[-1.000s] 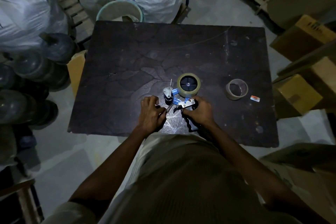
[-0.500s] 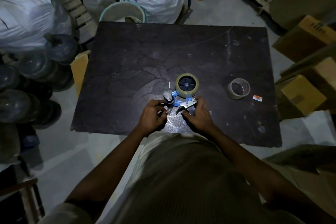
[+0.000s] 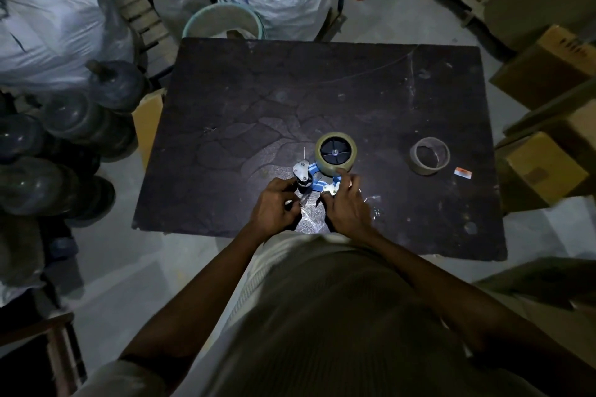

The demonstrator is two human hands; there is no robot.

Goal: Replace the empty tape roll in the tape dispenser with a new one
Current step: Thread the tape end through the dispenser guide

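Note:
A blue tape dispenser lies on the dark table near its front edge. A full tan tape roll sits on the dispenser's black hub. My left hand pinches something thin by the dispenser's metal roller end; what it holds is too dark to tell. My right hand grips the dispenser's handle end, with a finger touching the roll's side. The empty tape core lies apart to the right on the table.
A small white and orange label lies right of the core. Cardboard boxes stand at the table's right, large water bottles at its left, a bucket and white sacks behind.
Both hands have shifted slightly on the dispenser; my right fingers moved up toward the roll's side. The dispenser and the empty core stay in place.

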